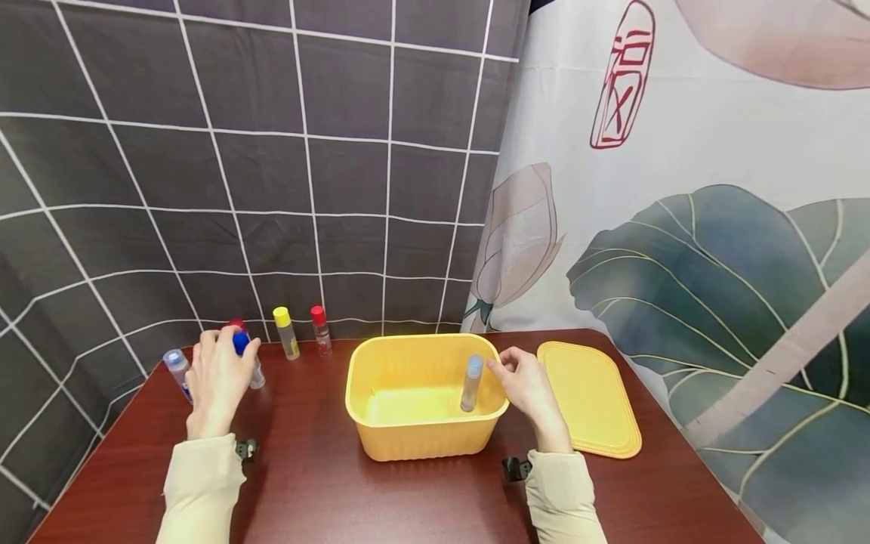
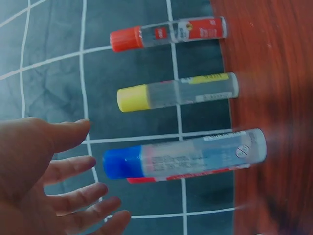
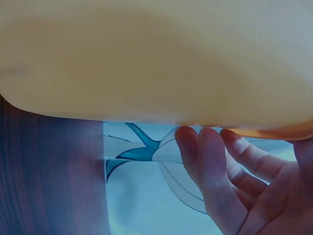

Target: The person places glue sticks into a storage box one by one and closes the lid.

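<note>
My left hand [image 1: 219, 374] reaches over a blue-capped glue bottle [image 2: 195, 155] at the left of the table. In the left wrist view its fingers are spread just short of the blue cap. My right hand [image 1: 530, 381] grips the right rim of a yellow plastic box [image 1: 421, 442]; in the right wrist view the fingertips meet the box wall under the rim. Inside the box, close by that hand, a glue bottle with a light blue cap [image 1: 472, 384] stands slightly tilted. Behind the blue-capped bottle shows a red-capped one [image 1: 236, 323], mostly hidden.
A yellow-capped glue bottle [image 1: 287, 333] and another red-capped one [image 1: 321, 330] stand near the table's back edge. Left of my left hand is a pale-capped bottle [image 1: 178, 370]. The box's yellow lid [image 1: 591, 400] lies flat on the right. Hanging cloths back the table.
</note>
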Action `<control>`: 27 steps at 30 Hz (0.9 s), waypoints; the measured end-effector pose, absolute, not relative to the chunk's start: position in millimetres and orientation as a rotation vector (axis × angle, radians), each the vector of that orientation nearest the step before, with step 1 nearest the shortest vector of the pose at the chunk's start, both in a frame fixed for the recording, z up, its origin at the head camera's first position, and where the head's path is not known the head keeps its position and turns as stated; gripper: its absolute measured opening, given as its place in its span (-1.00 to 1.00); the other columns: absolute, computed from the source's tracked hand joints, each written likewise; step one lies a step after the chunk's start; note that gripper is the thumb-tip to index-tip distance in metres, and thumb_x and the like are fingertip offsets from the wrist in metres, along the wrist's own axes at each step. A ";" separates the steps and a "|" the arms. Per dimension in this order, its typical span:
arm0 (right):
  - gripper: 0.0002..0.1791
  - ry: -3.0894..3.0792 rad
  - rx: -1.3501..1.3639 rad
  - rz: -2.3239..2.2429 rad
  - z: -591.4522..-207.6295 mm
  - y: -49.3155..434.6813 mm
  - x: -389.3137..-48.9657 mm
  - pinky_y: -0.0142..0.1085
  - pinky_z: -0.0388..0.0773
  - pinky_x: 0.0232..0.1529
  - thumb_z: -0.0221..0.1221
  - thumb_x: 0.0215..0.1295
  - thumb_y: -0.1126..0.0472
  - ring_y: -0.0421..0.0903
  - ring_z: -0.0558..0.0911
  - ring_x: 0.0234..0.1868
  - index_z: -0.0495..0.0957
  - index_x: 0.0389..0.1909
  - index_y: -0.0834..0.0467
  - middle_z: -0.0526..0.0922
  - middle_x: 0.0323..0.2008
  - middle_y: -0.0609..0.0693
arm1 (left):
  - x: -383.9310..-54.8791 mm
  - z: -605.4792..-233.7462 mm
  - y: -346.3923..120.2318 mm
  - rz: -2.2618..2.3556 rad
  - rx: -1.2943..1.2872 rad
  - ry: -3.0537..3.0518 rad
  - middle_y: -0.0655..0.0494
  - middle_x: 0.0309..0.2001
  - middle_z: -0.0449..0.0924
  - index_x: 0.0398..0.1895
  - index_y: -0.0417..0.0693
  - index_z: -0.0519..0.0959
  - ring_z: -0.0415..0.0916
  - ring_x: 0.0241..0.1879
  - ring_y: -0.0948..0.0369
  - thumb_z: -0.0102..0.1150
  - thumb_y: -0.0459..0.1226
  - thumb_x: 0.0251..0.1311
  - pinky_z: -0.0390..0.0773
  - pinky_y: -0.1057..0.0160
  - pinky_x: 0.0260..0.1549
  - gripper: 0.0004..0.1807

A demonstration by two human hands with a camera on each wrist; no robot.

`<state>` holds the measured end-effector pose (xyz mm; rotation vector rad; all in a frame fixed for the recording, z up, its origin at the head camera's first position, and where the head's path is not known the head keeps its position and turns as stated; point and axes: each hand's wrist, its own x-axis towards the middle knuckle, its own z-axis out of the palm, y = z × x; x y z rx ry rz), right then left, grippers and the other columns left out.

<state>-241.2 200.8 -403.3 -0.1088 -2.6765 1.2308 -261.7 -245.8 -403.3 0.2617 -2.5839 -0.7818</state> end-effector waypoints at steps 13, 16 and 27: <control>-0.79 -2.667 -0.123 1.234 -405.8 202.3 -241.1 -0.28 0.36 -0.51 0.25 0.30 0.10 -0.07 0.42 -0.52 0.56 -0.30 0.19 0.42 -0.57 0.00 | -272.1 -418.0 -251.9 -0.813 0.277 -2.610 -0.45 0.12 0.30 0.34 -0.27 0.26 0.29 0.04 -0.35 0.06 -0.10 0.37 0.38 -0.39 -0.15 -0.40; -0.79 -2.669 -0.129 1.239 -406.6 202.6 -241.2 -0.28 0.35 -0.53 0.25 0.31 0.11 -0.07 0.42 -0.53 0.56 -0.30 0.19 0.41 -0.57 0.01 | -273.8 -419.4 -253.3 -0.826 0.276 -2.595 -0.45 0.08 0.34 0.33 -0.27 0.27 0.33 0.01 -0.36 0.07 -0.13 0.37 0.39 -0.39 -0.18 -0.42; -0.80 -2.671 -0.121 1.243 -405.5 202.1 -240.8 -0.28 0.34 -0.53 0.25 0.30 0.12 -0.07 0.41 -0.52 0.56 -0.30 0.20 0.41 -0.56 0.01 | -274.4 -423.7 -254.7 -0.849 0.306 -2.555 -0.49 0.02 0.48 0.28 -0.28 0.31 0.48 -0.20 -0.42 0.07 -0.15 0.38 0.46 -0.26 -0.36 -0.47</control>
